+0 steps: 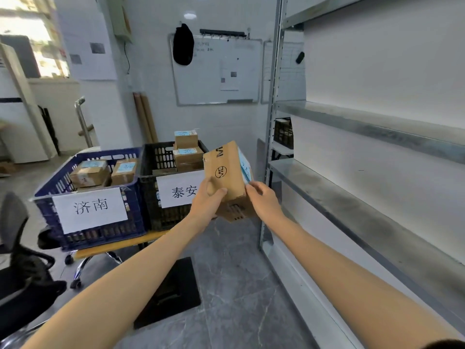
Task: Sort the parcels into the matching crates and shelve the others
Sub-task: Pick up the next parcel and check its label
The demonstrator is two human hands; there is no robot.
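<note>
I hold a brown cardboard parcel [227,170] in the air with both hands, tilted, its blue-and-white label facing right. My left hand [207,200] grips its lower left side, thumb on the front face. My right hand [263,201] grips its lower right corner. Behind it stand a blue crate [88,233] with a white sign and a black crate [151,187] with a white sign. Each crate holds several labelled brown parcels. The grey metal shelf unit [352,205] is directly to the right of the parcel.
A black office chair [22,260] stands at the lower left. The crates sit on a low yellow-topped stand with castors [105,250]. A black mat [173,293] lies on the grey floor. A whiteboard [219,71] hangs on the far wall. A small black crate [284,133] sits behind the shelf post.
</note>
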